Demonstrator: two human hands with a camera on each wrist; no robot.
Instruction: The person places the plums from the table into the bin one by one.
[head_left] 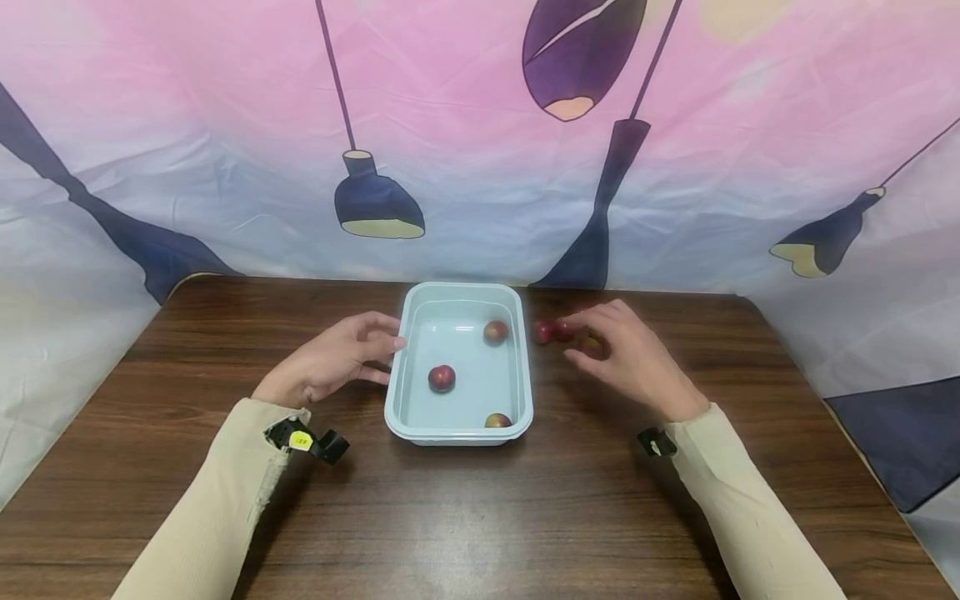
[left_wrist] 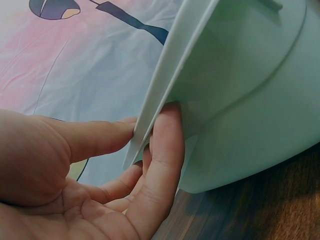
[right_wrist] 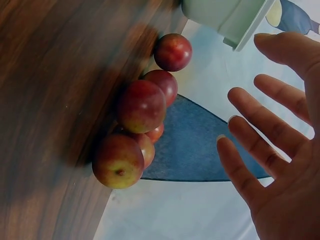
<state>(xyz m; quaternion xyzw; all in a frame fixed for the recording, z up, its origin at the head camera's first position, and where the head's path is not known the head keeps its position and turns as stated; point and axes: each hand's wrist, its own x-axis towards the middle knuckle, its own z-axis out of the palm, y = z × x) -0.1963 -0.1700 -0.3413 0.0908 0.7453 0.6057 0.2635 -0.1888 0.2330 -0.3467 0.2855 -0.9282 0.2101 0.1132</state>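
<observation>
A pale blue plastic tray (head_left: 459, 435) stands on the table with three red-and-yellow plums inside: one plum (head_left: 495, 332) at the back right, a darker plum (head_left: 442, 378) left of the middle, and one plum (head_left: 498, 421) at the front. My left hand (head_left: 352, 354) pinches the tray's left rim (left_wrist: 167, 75), thumb on top and fingers beneath. To the right of the tray, my right hand (head_left: 630, 358) hovers over a cluster of several plums (right_wrist: 142, 107), fingers spread and holding nothing. The head view shows that cluster partly hidden behind this hand.
Dark brown wood makes up the table (head_left: 457, 525). Behind its far edge hangs a pink and blue cloth (head_left: 465, 200) printed with lamps. Black wrist straps (head_left: 307, 437) sit over my beige sleeves (head_left: 202, 508).
</observation>
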